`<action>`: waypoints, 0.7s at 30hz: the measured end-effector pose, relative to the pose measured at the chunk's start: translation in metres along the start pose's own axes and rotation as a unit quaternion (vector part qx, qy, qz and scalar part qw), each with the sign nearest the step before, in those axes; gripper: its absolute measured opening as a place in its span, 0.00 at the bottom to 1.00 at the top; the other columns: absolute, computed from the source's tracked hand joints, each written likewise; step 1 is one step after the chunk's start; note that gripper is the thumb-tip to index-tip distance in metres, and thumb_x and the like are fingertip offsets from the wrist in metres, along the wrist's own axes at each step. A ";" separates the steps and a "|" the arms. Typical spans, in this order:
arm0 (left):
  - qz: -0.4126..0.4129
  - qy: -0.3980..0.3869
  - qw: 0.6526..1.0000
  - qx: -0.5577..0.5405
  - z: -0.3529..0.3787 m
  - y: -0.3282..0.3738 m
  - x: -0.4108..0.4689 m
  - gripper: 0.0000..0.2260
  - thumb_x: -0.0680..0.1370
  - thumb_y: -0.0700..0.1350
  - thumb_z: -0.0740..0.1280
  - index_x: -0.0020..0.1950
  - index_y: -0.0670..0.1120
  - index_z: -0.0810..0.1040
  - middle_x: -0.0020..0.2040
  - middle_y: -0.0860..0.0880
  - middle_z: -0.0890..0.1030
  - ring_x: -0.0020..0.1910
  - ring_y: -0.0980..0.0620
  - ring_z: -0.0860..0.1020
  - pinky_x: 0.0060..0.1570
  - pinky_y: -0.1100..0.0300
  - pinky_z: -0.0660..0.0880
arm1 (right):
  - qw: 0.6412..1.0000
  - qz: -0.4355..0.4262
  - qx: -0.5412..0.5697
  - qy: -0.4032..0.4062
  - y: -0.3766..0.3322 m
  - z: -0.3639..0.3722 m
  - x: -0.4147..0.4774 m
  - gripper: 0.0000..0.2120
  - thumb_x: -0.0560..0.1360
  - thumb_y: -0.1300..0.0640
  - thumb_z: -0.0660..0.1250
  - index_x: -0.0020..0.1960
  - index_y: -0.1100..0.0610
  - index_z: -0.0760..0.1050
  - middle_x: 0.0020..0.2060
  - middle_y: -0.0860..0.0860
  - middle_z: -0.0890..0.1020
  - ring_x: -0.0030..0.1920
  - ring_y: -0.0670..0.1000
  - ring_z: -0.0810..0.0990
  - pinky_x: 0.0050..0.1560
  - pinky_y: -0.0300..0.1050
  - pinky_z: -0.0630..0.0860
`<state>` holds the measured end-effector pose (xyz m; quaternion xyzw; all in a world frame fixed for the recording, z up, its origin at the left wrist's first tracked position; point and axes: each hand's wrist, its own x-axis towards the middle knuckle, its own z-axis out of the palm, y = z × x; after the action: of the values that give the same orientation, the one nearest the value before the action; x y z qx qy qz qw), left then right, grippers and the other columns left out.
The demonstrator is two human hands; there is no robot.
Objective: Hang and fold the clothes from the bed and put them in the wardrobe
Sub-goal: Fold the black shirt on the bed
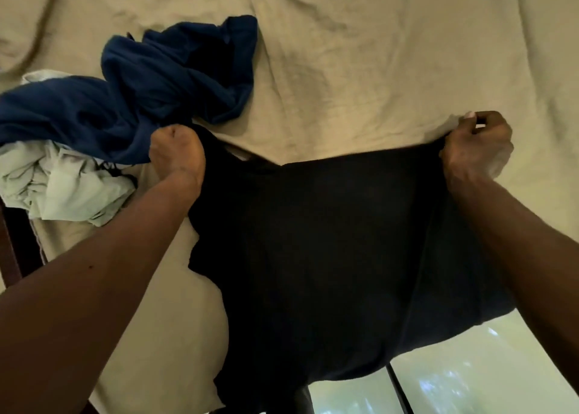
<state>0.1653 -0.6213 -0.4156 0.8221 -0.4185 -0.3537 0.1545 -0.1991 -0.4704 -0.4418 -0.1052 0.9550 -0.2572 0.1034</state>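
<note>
A black shirt (319, 250) hangs spread out in front of me over the near edge of the bed. My left hand (177, 153) grips its upper left corner in a closed fist. Pinching the upper right corner is my right hand (476, 145). The top edge of the shirt sags between the two hands, and its lower part drops past the bed edge. A crumpled navy blue garment (163, 81) lies on the bed at the left, just beyond my left hand. A pale whitish garment (62, 184) is bunched below the navy one at the left edge.
The bed is covered by a wrinkled beige sheet (360, 53). Dark wood of the bed frame (11, 244) shows at the far left. A glossy light floor (470, 376) with a dark line is visible at the bottom right.
</note>
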 end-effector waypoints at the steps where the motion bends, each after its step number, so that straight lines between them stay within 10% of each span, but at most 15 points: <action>1: 0.009 -0.009 0.999 0.034 0.000 0.000 0.000 0.18 0.85 0.48 0.57 0.59 0.39 0.81 0.57 0.43 0.82 0.57 0.41 0.77 0.53 0.52 0.69 | 1.000 -0.009 -0.026 -0.010 -0.005 0.002 -0.004 0.15 0.79 0.45 0.58 0.58 0.48 0.79 0.52 0.52 0.86 0.53 0.58 0.85 0.56 0.49 0.80; 7: 0.089 -0.052 0.994 0.035 -0.010 -0.017 -0.012 0.30 0.77 0.75 0.55 0.57 0.52 0.80 0.51 0.51 0.85 0.52 0.48 0.81 0.55 0.50 0.76 | 0.951 -0.255 -0.013 -0.177 -0.053 0.024 -0.089 0.09 0.81 0.51 0.64 0.59 0.48 0.79 0.56 0.49 0.80 0.50 0.50 0.82 0.52 0.50 0.80; 11: 0.131 -0.091 0.987 -0.017 -0.024 -0.056 -0.033 0.16 0.80 0.55 0.68 0.65 0.51 0.75 0.50 0.58 0.81 0.49 0.58 0.80 0.59 0.48 0.79 | 0.791 -0.429 -0.035 -0.436 -0.071 0.052 -0.170 0.15 0.79 0.51 0.67 0.66 0.45 0.78 0.57 0.48 0.78 0.56 0.49 0.80 0.58 0.50 0.79; 14: 0.186 -0.138 0.971 0.054 -0.029 -0.084 -0.035 0.23 0.74 0.46 0.71 0.68 0.53 0.73 0.57 0.55 0.81 0.54 0.57 0.80 0.59 0.56 0.78 | 0.719 -0.522 -0.171 -0.425 -0.082 0.068 -0.187 0.18 0.79 0.50 0.68 0.69 0.44 0.74 0.61 0.49 0.72 0.62 0.52 0.73 0.58 0.51 0.77; 21: 0.120 -0.096 0.982 0.111 -0.024 -0.072 -0.011 0.09 0.82 0.52 0.68 0.57 0.49 0.80 0.50 0.49 0.84 0.52 0.45 0.81 0.50 0.53 0.74 | 0.871 -0.283 0.022 -0.401 -0.107 0.081 -0.159 0.02 0.78 0.54 0.72 0.49 0.47 0.81 0.38 0.43 0.83 0.37 0.41 0.80 0.40 0.36 0.75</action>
<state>0.2193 -0.5707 -0.4336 0.7401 -0.5637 -0.3613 0.0631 -0.0111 -0.5590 -0.4325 -0.4625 0.7549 -0.2318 0.4030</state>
